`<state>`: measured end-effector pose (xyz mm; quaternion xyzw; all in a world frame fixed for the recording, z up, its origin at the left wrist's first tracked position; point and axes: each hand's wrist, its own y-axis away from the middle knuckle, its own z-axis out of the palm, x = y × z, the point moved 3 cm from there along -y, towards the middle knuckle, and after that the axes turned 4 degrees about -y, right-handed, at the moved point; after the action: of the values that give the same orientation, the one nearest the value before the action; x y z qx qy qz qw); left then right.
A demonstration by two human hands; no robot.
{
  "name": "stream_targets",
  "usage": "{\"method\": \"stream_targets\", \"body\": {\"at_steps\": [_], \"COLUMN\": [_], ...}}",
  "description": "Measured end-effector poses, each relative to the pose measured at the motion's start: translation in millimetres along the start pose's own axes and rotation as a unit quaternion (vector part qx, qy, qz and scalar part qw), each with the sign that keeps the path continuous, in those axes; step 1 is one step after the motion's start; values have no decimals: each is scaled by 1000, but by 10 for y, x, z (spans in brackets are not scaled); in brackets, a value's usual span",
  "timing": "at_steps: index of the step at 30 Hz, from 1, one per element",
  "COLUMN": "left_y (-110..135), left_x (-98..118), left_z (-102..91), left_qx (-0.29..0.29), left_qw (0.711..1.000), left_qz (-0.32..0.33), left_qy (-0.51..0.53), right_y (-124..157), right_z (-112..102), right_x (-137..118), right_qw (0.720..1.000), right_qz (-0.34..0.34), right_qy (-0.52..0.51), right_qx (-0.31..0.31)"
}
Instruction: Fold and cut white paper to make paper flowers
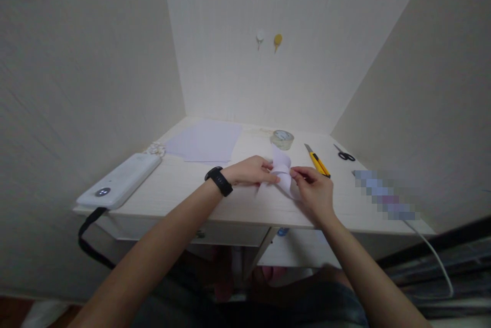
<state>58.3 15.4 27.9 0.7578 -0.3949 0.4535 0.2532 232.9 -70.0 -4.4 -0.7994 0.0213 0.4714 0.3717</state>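
Observation:
A small piece of white paper (283,165), curled and folded into a bow-like shape, is held just above the desk between both hands. My left hand (251,170), with a black watch on its wrist, grips its left side between thumb and fingers. On the other side my right hand (315,190) pinches the paper's edge between thumb and fingertips. A roll of clear tape (283,139) stands just behind the paper. To the right of it lies a yellow box cutter (319,164) with its blade showing.
Flat sheets of white paper (209,141) lie at the back left of the desk (172,192). A white power bank (120,179) with a black strap sits at the left edge. Black-handled scissors (345,155) and a blurred-out object (383,195) with a white cable are on the right.

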Motion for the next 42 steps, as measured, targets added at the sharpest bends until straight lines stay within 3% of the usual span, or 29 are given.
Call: {"method": "stream_targets", "body": {"at_steps": [4,12,26,42], "left_y": [-33,-22,2,16], "left_x": [-37,39,97,114], "left_z": [22,12,40,43], "left_qx": [15,40,37,30], "left_qw": [996,988,986,986], "left_qz": [3,36,66,70], "left_qy": [83,147,146,149], "right_y": [0,0,4,1], "right_z": [3,7,-29,-12], "right_x": [31,45,61,25], "right_qw": [999,996,996,995], "right_qz": [32,69,48,58], "right_qy": [-9,-59,-67,-77], "right_qx": [6,-4,39,19]}}
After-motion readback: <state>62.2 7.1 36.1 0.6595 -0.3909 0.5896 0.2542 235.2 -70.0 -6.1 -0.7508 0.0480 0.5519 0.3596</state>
